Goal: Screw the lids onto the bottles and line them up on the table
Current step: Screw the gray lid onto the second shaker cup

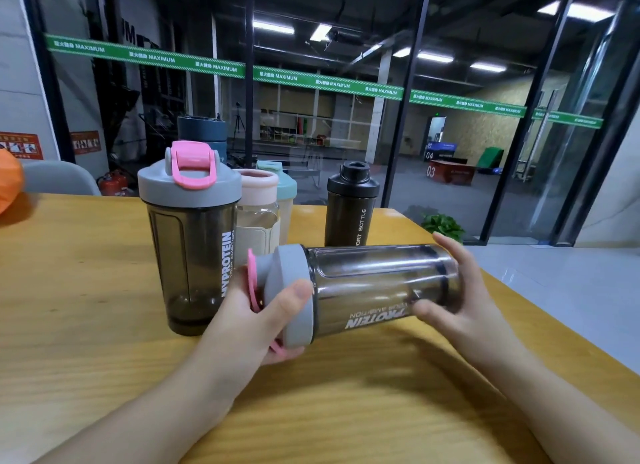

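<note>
A smoky shaker bottle [374, 290] lies sideways in the air above the wooden surface [86, 325], toward its right edge. The left hand [249, 321] grips the grey lid [294, 290] with its pink flip cap; the right hand [460, 301] clasps the bottle's base. Behind stands a matching shaker [190, 242] with lid on, upright. Further back toward the far edge are a pink-lidded bottle [258, 207], a teal-lidded one [285, 193], a dark blue one [202, 131] and a black sport bottle [351, 207].
</note>
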`<state>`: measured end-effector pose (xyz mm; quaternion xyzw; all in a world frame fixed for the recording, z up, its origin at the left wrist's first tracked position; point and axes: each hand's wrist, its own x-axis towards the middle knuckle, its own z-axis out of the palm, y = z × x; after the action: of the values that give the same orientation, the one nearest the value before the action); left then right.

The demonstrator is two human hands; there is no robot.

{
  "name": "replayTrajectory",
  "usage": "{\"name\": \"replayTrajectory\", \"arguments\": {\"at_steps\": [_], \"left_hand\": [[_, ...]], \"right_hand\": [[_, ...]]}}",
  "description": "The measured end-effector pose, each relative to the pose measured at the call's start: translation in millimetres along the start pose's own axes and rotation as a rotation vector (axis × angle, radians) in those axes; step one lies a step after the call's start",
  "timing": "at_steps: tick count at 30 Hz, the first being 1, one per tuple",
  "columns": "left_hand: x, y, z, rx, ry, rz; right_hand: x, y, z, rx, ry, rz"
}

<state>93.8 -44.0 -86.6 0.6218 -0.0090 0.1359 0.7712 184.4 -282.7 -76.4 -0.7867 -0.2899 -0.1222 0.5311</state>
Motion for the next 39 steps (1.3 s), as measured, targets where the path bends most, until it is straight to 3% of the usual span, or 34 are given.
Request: {"name": "replayTrajectory", "arguments": {"at_steps": [5, 9, 14, 18, 23, 28, 31, 35, 39], "left_hand": [[-1.6, 5.8, 3.4, -0.101, 0.074, -0.041], [-3.3, 8.1, 10.2, -0.132, 0.070, -0.064], [-9.3, 6.5, 21.7, -0.162, 0.031, -0.108], [-11.9, 3.8, 27.6, -0.153, -0.004, -0.108], [-11.5, 9.1, 22.3, -0.062, -0.104, -0.032], [-8.6, 4.1, 1.9, 0.578, -0.139, 0.279], [-4.7, 2.9, -7.2, 0.837, -0.111, 0.525], [3.2, 12.7, -16.1, 1.077, -0.020, 0.923], [7.8, 15.7, -23.2, 1.238, 0.054, 1.074]], "right_hand": [[7.9, 11.2, 15.6, -0.723, 0.131, -0.394], [8.2, 7.1, 30.3, -0.966, 0.322, -0.439], [3.0, -3.0, 45.4, -1.053, 0.375, -0.618], [3.6, -7.1, 49.1, -1.001, 0.421, -0.704], [9.8, -5.4, 24.8, -0.836, 0.349, -0.434], [6.3, -11.1, 4.5, -0.318, 0.320, -0.133], [6.4, -6.1, -4.5, 0.008, 0.331, 0.067], [8.8, 5.3, -15.2, 0.060, 0.338, 0.191], [9.5, 6.3, -18.6, 0.128, 0.324, 0.219]]}}
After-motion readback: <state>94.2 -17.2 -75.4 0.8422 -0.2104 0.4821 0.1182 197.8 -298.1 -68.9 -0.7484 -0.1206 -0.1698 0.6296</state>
